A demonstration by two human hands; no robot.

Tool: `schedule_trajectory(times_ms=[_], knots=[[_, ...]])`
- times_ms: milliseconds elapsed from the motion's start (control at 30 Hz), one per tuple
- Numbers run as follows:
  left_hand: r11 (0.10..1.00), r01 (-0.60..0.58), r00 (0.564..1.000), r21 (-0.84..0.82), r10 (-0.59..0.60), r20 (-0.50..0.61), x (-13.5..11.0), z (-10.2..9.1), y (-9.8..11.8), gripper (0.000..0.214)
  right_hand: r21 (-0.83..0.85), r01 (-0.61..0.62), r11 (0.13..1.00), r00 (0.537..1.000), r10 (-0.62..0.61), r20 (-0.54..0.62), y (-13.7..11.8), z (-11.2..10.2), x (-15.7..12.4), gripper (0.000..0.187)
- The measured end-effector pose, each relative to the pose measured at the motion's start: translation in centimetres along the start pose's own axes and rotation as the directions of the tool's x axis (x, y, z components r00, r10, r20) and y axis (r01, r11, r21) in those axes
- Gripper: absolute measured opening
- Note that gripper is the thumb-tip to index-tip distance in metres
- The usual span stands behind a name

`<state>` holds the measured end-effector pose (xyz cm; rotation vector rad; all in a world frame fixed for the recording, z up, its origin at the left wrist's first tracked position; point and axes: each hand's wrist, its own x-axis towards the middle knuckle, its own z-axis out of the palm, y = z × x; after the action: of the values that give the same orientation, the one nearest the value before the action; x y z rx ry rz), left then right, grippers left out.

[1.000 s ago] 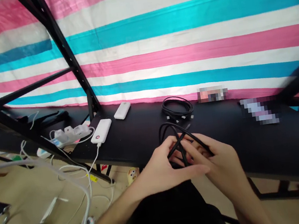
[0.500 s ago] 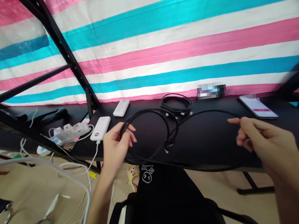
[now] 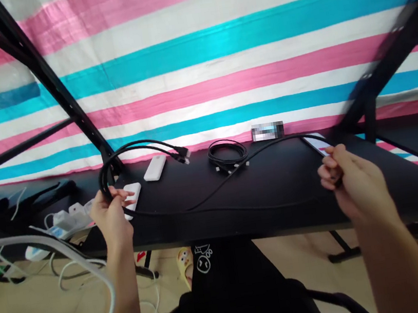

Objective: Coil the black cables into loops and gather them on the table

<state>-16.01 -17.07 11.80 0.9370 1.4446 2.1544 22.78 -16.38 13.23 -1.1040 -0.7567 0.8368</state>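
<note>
My left hand (image 3: 110, 213) is closed on a black cable (image 3: 214, 195) at the left of the black table (image 3: 278, 209). The cable loops up from that hand, and its plug ends (image 3: 183, 155) stick out to the right above the table. My right hand (image 3: 346, 178) is closed on the same cable far to the right. Between the hands the cable sags in a long line over the tabletop. A second black cable lies in a coil (image 3: 228, 154) at the back of the table.
Two white power banks (image 3: 155, 167) (image 3: 131, 194) lie at the table's left, one partly behind my left hand. A phone (image 3: 318, 143) lies near my right hand. White power strips and cords (image 3: 63, 223) hang at the left. Black frame bars (image 3: 48, 91) cross overhead.
My hands have moved far apart from being together over a bundled cable. The cable has been drawn out across the table. The view has shifted to the right.
</note>
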Motion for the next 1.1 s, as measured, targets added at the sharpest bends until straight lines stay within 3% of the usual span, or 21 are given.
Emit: schedule_trajectory(times_ms=[100,200,267,300,333,400,467,500,533,567,600,667,733,833,900,967,1033,1100], knots=[[0.999,0.031,0.999,-0.031,-0.03,0.033,0.4,-0.2,-0.5,0.022,0.1,-0.063,0.993,0.998,0.061,0.029,0.5,-0.3,0.0,0.032],[1.0,-0.004,0.996,-0.027,0.006,0.092,0.0,0.1,-0.2,0.017,0.06,-0.038,0.997,0.996,0.034,0.078,1.0,-0.1,0.1,0.032],[0.992,-0.092,0.967,0.09,0.067,0.244,-0.4,0.4,0.5,0.014,-0.031,-0.002,1.0,0.986,0.007,0.165,1.2,0.5,0.7,0.035],[0.97,-0.174,0.924,0.169,0.102,0.368,-0.7,0.7,1.0,0.016,-0.079,0.028,0.997,0.979,-0.011,0.205,1.2,0.9,1.1,0.036],[0.931,-0.281,0.849,0.232,0.129,0.512,-0.9,1.0,1.6,0.019,-0.128,0.063,0.99,0.97,-0.03,0.241,1.1,1.3,1.5,0.036],[0.831,-0.503,0.62,0.238,0.156,0.769,-1.6,2.1,2.7,0.026,-0.222,0.161,0.962,0.945,-0.085,0.315,0.6,2.5,2.2,0.035],[0.766,-0.63,0.409,0.126,0.19,0.893,-2.7,3.6,3.5,0.027,-0.301,0.273,0.914,0.89,-0.121,0.439,0.0,3.9,2.3,0.032],[0.736,-0.673,0.34,0.073,0.219,0.914,-3.3,4.6,3.7,0.027,-0.324,0.331,0.886,0.848,-0.128,0.515,-0.4,4.7,2.1,0.029],[0.708,-0.704,0.311,0.047,0.248,0.918,-4.0,5.7,3.9,0.029,-0.331,0.387,0.861,0.796,-0.13,0.591,-0.8,5.5,1.6,0.027],[0.685,-0.728,0.31,0.037,0.281,0.908,-4.8,6.8,4.0,0.03,-0.323,0.433,0.842,0.74,-0.128,0.66,-1.1,6.3,0.9,0.024],[0.665,-0.744,0.351,0.063,0.309,0.884,-5.5,7.9,4.0,0.03,-0.305,0.477,0.824,0.675,-0.12,0.728,-1.4,7.1,0.2,0.022],[0.649,-0.747,0.475,0.142,0.373,0.797,-6.7,9.9,3.8,0.026,-0.272,0.531,0.803,0.559,-0.09,0.824,-1.9,8.3,-1.4,0.022],[0.652,-0.734,0.558,0.189,0.421,0.715,-7.3,11.4,3.5,0.031,-0.261,0.546,0.796,0.508,-0.067,0.859,-2.0,9.0,-2.7,0.024],[0.724,-0.657,0.595,0.21,0.326,0.735,-7.3,12.3,3.1,0.045,-0.254,0.55,0.796,0.521,-0.089,0.849,-1.9,9.4,-3.5,0.025],[0.765,-0.609,0.591,0.208,0.264,0.762,-7.0,12.1,2.9,0.034,-0.246,0.557,0.793,0.524,-0.106,0.845,-1.6,9.4,-3.4,0.026],[0.785,-0.592,0.595,0.181,0.275,0.755,-6.6,11.7,2.6,0.024,-0.253,0.538,0.804,0.544,-0.101,0.833,-1.1,9.2,-2.7,0.027],[0.82,-0.553,0.617,0.15,0.281,0.735,-5.9,10.9,2.3,0.023,-0.277,0.474,0.836,0.629,-0.101,0.771,-0.6,8.7,-1.7,0.03],[0.897,-0.409,0.665,0.167,0.167,0.728,-5.0,10.0,1.8,0.019,-0.271,0.37,0.889,0.748,-0.112,0.655,-0.2,8.0,-0.6,0.034]])
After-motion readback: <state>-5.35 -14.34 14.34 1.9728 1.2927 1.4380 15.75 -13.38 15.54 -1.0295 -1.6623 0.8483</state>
